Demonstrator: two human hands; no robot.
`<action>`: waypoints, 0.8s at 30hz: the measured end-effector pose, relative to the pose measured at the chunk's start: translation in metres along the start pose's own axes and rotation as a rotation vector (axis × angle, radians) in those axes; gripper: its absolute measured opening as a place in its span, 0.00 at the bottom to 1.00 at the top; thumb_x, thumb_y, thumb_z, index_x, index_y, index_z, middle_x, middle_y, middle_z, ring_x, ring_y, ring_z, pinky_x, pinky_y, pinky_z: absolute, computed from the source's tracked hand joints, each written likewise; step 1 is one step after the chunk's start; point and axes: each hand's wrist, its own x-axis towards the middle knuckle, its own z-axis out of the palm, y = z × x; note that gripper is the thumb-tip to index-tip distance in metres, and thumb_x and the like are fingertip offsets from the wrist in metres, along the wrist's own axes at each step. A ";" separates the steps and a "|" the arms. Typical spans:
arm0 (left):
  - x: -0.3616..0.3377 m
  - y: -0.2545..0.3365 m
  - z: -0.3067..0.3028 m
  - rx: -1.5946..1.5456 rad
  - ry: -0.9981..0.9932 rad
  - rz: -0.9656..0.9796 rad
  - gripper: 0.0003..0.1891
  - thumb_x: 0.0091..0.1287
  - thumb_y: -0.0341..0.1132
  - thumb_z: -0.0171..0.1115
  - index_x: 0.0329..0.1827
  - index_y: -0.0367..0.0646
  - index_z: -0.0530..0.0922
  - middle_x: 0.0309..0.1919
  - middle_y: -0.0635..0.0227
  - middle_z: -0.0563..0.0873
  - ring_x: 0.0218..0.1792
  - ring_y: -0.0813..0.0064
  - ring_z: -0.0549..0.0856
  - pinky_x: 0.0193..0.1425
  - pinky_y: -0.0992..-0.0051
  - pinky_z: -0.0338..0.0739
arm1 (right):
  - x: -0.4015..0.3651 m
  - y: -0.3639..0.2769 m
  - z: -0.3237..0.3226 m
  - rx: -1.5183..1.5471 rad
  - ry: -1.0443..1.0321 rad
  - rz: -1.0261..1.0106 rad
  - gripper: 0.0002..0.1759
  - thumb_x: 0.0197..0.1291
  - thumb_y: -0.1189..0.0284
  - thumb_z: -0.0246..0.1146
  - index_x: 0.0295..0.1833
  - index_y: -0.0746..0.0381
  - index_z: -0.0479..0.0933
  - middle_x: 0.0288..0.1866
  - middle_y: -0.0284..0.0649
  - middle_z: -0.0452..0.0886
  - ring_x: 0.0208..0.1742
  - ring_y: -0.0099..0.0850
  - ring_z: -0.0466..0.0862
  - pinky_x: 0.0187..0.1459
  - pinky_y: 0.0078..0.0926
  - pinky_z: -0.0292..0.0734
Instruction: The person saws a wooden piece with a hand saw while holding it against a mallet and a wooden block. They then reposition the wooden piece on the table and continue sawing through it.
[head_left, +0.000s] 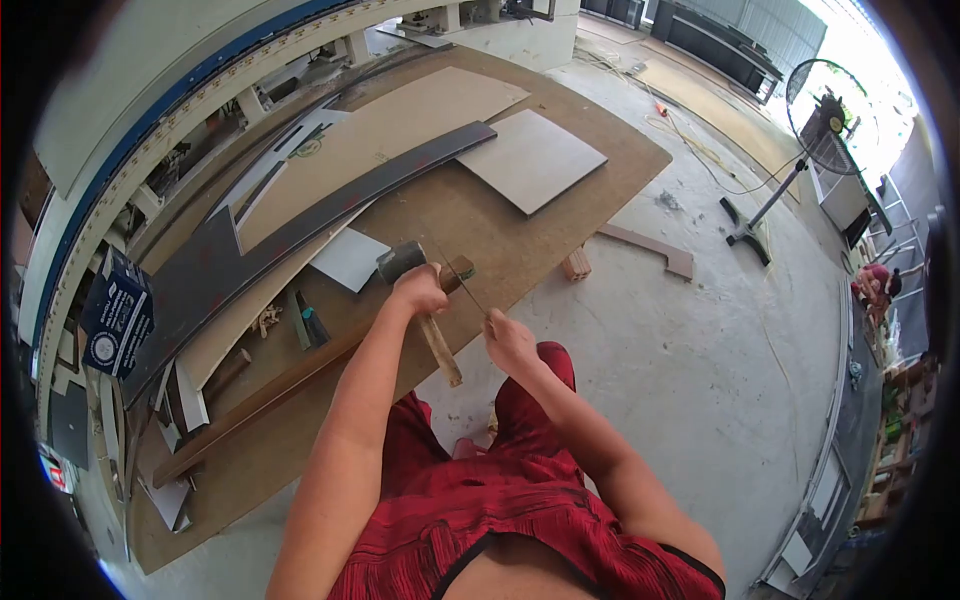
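Observation:
My left hand [422,288] is closed round a mallet just below its dark head [401,261], and the wooden handle [440,352] slants down past the table edge. To the right, my right hand [510,342] is closed on the near end of a thin metal rod [467,287], which points up and left. The rod passes over the end of a long brown wooden bar [300,372] lying on the brown table [560,236]. A small pale grey plate [350,259] lies just left of the mallet head.
A long dark strip [330,200] and a pale square board [535,160] rest on the table. At the left is a blue box [118,312]. A brick [576,265] stands by the edge. Right are a standing fan [825,120] and another person [876,283].

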 end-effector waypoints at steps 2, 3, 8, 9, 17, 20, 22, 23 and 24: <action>0.000 -0.002 0.000 -0.019 -0.017 -0.004 0.23 0.34 0.35 0.66 0.37 0.37 0.76 0.36 0.51 0.84 0.42 0.56 0.83 0.43 0.65 0.77 | -0.028 0.020 -0.001 -0.046 -0.021 0.007 0.10 0.62 0.66 0.51 0.36 0.63 0.66 0.27 0.55 0.76 0.34 0.56 0.77 0.34 0.51 0.68; 0.002 -0.003 -0.001 -0.032 -0.024 -0.006 0.23 0.34 0.35 0.66 0.37 0.37 0.76 0.36 0.51 0.84 0.42 0.56 0.83 0.43 0.65 0.77 | -0.046 0.029 -0.005 -0.044 -0.038 0.034 0.10 0.61 0.66 0.52 0.36 0.63 0.66 0.26 0.55 0.76 0.34 0.56 0.77 0.33 0.52 0.68; 0.006 -0.007 0.006 0.002 0.023 0.011 0.23 0.34 0.35 0.66 0.38 0.39 0.77 0.36 0.52 0.84 0.42 0.56 0.83 0.43 0.65 0.77 | -0.081 0.034 -0.012 -0.041 -0.057 0.123 0.11 0.61 0.66 0.52 0.36 0.63 0.67 0.27 0.56 0.77 0.33 0.56 0.78 0.33 0.52 0.69; 0.002 -0.003 0.001 -0.004 0.000 -0.001 0.23 0.33 0.35 0.67 0.38 0.39 0.77 0.36 0.52 0.84 0.42 0.56 0.83 0.44 0.65 0.77 | -0.070 0.031 -0.009 -0.033 -0.050 0.112 0.11 0.61 0.65 0.52 0.37 0.63 0.67 0.27 0.56 0.77 0.34 0.56 0.78 0.34 0.52 0.69; -0.001 0.000 0.001 0.024 0.033 -0.007 0.22 0.33 0.36 0.67 0.36 0.39 0.78 0.35 0.52 0.84 0.41 0.56 0.83 0.43 0.65 0.77 | 0.020 -0.012 0.002 0.014 -0.007 0.014 0.11 0.61 0.65 0.51 0.37 0.63 0.68 0.30 0.56 0.77 0.37 0.56 0.77 0.38 0.52 0.68; -0.001 0.000 -0.001 -0.007 0.003 -0.001 0.22 0.33 0.35 0.67 0.35 0.38 0.78 0.35 0.51 0.84 0.41 0.56 0.83 0.43 0.65 0.77 | -0.017 0.008 -0.004 -0.014 0.001 0.023 0.12 0.62 0.64 0.52 0.35 0.63 0.67 0.26 0.56 0.75 0.34 0.57 0.76 0.33 0.52 0.67; -0.002 0.000 -0.003 -0.047 -0.001 0.003 0.22 0.33 0.35 0.67 0.35 0.38 0.78 0.36 0.51 0.83 0.41 0.56 0.83 0.43 0.65 0.77 | -0.058 0.026 -0.010 -0.025 -0.036 0.066 0.12 0.62 0.64 0.52 0.34 0.63 0.67 0.25 0.56 0.74 0.33 0.56 0.76 0.33 0.51 0.67; 0.001 -0.002 0.000 -0.028 0.023 0.019 0.22 0.33 0.35 0.67 0.35 0.38 0.78 0.35 0.51 0.83 0.41 0.56 0.83 0.43 0.65 0.77 | -0.071 0.029 -0.015 -0.054 -0.064 0.114 0.12 0.62 0.64 0.52 0.35 0.63 0.67 0.25 0.55 0.75 0.33 0.56 0.77 0.33 0.52 0.68; 0.004 -0.004 0.004 -0.007 0.043 0.033 0.22 0.33 0.35 0.67 0.35 0.37 0.78 0.35 0.51 0.83 0.41 0.56 0.83 0.43 0.65 0.77 | -0.084 0.030 -0.019 -0.080 -0.092 0.165 0.11 0.62 0.65 0.52 0.35 0.63 0.67 0.25 0.55 0.76 0.33 0.56 0.77 0.33 0.52 0.68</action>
